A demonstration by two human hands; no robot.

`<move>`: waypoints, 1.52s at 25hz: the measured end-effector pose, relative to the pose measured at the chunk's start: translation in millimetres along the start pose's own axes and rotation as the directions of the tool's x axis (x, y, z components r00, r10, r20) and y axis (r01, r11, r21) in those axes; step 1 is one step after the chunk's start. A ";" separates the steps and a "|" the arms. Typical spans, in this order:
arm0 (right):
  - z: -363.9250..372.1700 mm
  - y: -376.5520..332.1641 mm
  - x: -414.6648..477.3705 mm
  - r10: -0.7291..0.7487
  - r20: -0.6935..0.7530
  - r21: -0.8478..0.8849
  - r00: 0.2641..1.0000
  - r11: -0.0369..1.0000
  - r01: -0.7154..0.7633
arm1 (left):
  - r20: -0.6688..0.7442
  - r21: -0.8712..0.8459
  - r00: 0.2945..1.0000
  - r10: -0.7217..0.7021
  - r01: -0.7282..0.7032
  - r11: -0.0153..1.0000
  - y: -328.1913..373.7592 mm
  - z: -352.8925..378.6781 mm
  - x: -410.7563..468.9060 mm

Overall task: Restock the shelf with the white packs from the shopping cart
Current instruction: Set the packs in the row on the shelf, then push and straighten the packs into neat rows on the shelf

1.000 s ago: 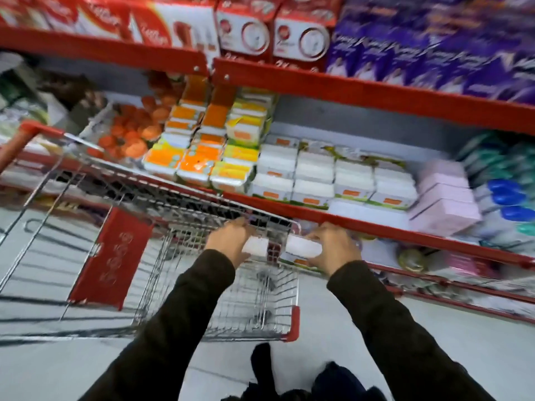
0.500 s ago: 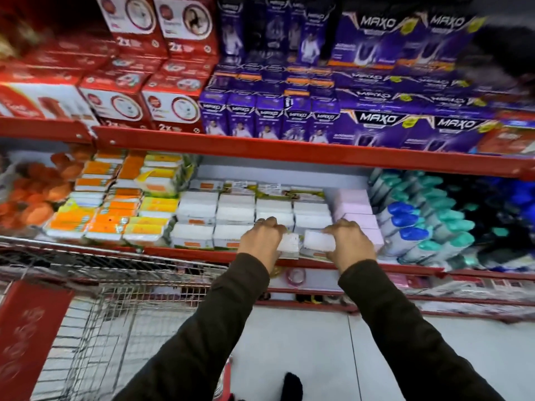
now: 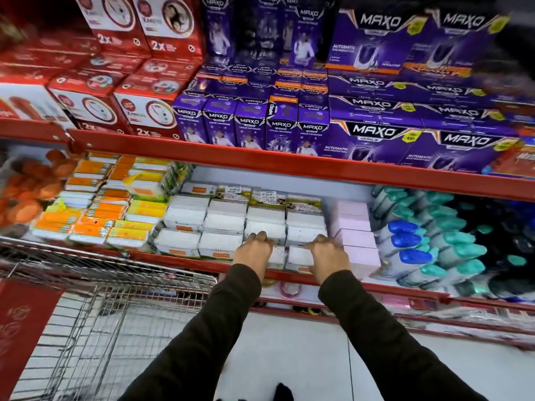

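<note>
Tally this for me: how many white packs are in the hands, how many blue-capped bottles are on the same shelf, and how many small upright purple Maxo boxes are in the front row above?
White packs, one in the left hand and one in the right hand: 2
Blue-capped bottles: 3
Small upright purple Maxo boxes, front row: 5
Total: 10

The red-edged shelf [image 3: 179,257] carries stacked white packs [image 3: 223,224] in the middle, orange and yellow packs [image 3: 95,215] to their left, pink boxes [image 3: 356,235] just beside them on the right.
</note>
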State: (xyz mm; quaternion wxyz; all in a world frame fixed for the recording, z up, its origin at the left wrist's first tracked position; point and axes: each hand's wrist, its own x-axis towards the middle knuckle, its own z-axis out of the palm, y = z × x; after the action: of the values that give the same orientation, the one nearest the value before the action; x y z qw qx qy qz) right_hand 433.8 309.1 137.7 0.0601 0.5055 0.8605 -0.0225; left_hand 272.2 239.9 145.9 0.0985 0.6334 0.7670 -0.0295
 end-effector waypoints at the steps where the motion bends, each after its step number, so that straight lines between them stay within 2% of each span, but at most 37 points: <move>1: 2.5 -1.2 -1.7 -0.014 0.009 0.006 1.000 1.000 0.014 | 0.005 -0.004 1.000 0.002 -0.002 1.000 -0.5 5.1 0.1; 6: 8.9 -0.5 -8.5 -0.062 -0.043 0.130 0.997 0.989 0.067 | -0.020 -0.115 0.999 0.030 -0.032 0.993 -7.2 30.2 -3.8; 8: 12.5 -1.0 -21.9 -0.017 -0.110 0.337 0.994 0.940 0.054 | -0.154 -0.351 0.986 -0.063 0.005 0.936 -4.7 37.3 -16.2; 9: 12.2 -5.4 -33.2 0.060 -0.120 0.528 0.991 0.849 0.013 | -0.232 -0.501 0.959 -0.165 0.028 0.865 -0.7 39.7 -24.1; 10: 11.2 -12.0 -44.5 0.179 -0.074 0.744 0.981 0.665 -0.065 | -0.271 -0.646 0.914 -0.303 0.061 0.761 4.9 41.3 -31.5; 11: 10.5 -19.7 -52.7 0.310 0.081 0.916 0.947 0.351 -0.193 | -0.235 -0.785 0.857 -0.459 0.110 0.609 11.9 43.1 -37.8; 12: 10.8 -26.7 -55.2 0.372 0.329 0.943 0.868 -0.078 -0.324 | -0.107 -0.912 0.797 -0.595 0.161 0.379 19.0 43.6 -41.3; 13: 11.7 -32.1 -54.8 0.306 0.562 0.788 0.768 -0.482 -0.384 | 0.102 -0.979 0.738 -0.668 0.193 0.063 24.7 42.4 -40.3; 14: 14.1 -34.3 -52.6 0.191 0.697 0.563 0.691 -0.743 -0.362 | 0.335 -0.939 0.685 -0.647 0.184 -0.292 29.5 36.5 -37.2; 15: 16.3 -33.8 -49.0 0.099 0.754 0.381 0.649 -0.871 -0.310 | 0.523 -0.799 0.654 -0.547 0.152 -0.582 32.8 29.5 -33.7; 16: 17.3 -32.4 -44.4 0.052 0.773 0.272 0.632 -0.928 -0.256 | 0.629 -0.640 0.648 -0.430 0.117 -0.759 33.9 22.9 -30.9; 17: 16.7 -31.8 -39.3 0.044 0.776 0.229 0.629 -0.949 -0.217 | 0.677 -0.528 0.651 -0.343 0.105 -0.843 34.0 18.2 -27.9; 19: 9.6 -31.7 -31.2 0.070 0.786 0.231 0.615 -0.955 -0.187 | 0.695 -0.404 0.674 -0.251 0.077 -0.912 32.8 13.0 -21.2; 24: -6.3 -33.2 -22.6 0.057 0.818 0.232 0.572 -0.943 -0.239 | 0.724 -0.294 0.667 -0.176 0.067 -0.954 26.2 10.7 -6.2; 27: -7.0 -34.0 -21.6 0.064 0.814 0.251 0.578 -0.935 -0.251 | 0.727 -0.332 0.658 -0.195 0.089 -0.939 27.3 10.2 -8.4; 33: 9.8 -42.0 -21.3 0.067 0.802 0.233 0.594 -0.950 -0.208 | 0.694 -0.406 0.688 -0.212 0.131 -0.904 13.7 28.3 -17.2; 36: 13.2 -67.2 -22.3 0.002 0.805 0.180 0.594 -0.954 -0.241 | 0.683 -0.456 0.652 -0.328 0.030 -0.890 -3.9 22.7 -29.6; 38: 10.5 -92.9 -19.4 -0.052 0.805 0.137 0.591 -0.953 -0.270 | 0.672 -0.506 0.597 -0.438 -0.063 -0.860 -28.3 19.4 -32.7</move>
State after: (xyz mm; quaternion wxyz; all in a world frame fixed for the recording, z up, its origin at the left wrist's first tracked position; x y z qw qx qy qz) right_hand 362.9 245.8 127.7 -0.3508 0.4944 -0.1431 -0.7823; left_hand 252.6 199.5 130.8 0.4466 -0.2671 0.4785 0.7073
